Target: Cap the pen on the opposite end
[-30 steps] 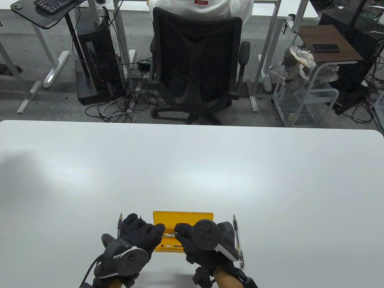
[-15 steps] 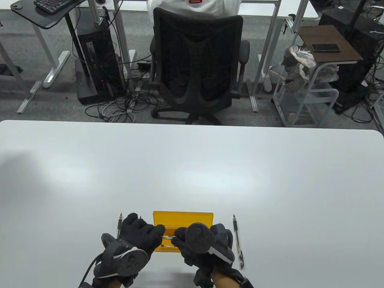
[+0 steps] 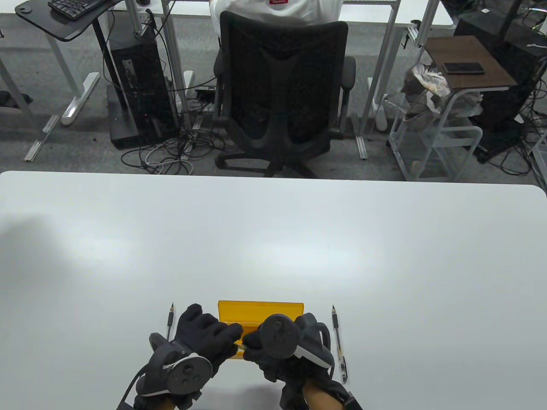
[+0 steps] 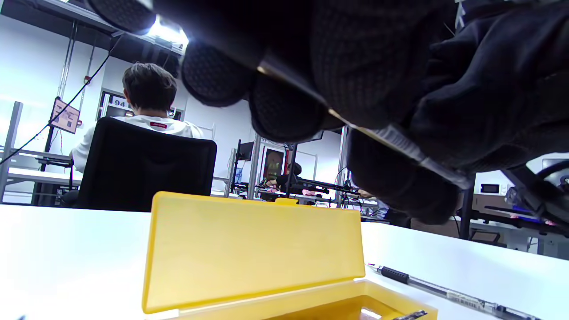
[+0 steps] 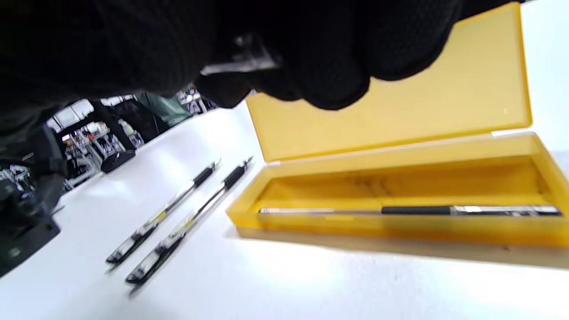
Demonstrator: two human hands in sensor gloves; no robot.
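Note:
My left hand (image 3: 213, 337) grips a thin clear pen (image 4: 391, 135) above the open yellow pen case (image 3: 260, 308). The pen's barrel runs slantwise between my left fingers (image 4: 284, 106) in the left wrist view. My right hand (image 3: 256, 344) meets the left hand at the pen's end. It pinches a small clear piece (image 5: 242, 60), which looks like the pen cap. Gloves hide the joint between the cap and the pen.
One pen (image 5: 413, 210) lies inside the case (image 5: 400, 231), whose lid (image 4: 253, 249) stands upright. Two pens (image 5: 164, 213) lie on the table left of the case. Another pen (image 3: 339, 346) lies to its right. The white table (image 3: 273, 239) stretches beyond.
My right hand has moved left until it meets my left hand. The stretch of pen seen between the hands earlier is now covered.

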